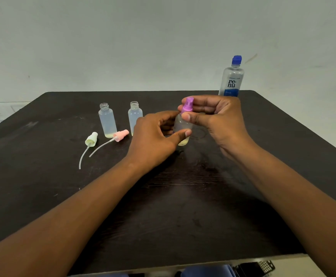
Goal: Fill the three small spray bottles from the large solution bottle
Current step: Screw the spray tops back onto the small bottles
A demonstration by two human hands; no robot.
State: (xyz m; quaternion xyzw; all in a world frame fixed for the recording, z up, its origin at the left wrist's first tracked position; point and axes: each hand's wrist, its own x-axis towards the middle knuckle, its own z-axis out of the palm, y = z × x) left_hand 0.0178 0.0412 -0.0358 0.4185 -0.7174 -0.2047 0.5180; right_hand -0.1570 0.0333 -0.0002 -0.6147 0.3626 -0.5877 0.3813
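My left hand (159, 134) grips the body of a small clear spray bottle (183, 126) that stands on the dark table (183, 206). My right hand (219, 118) pinches its purple spray cap (188, 105) between thumb and fingers. Two more small bottles stand uncapped to the left: one (107, 120) at the far left and one (134, 116) partly hidden by my left hand. Each holds a little yellowish liquid at the bottom. The large solution bottle (232, 76), blue cap on, stands upright at the table's far right edge.
A pale yellow spray cap (91, 139) and a pink spray cap (121, 135), each with its thin dip tube, lie on the table in front of the open bottles. A dark object (255, 267) sits below the table's near edge.
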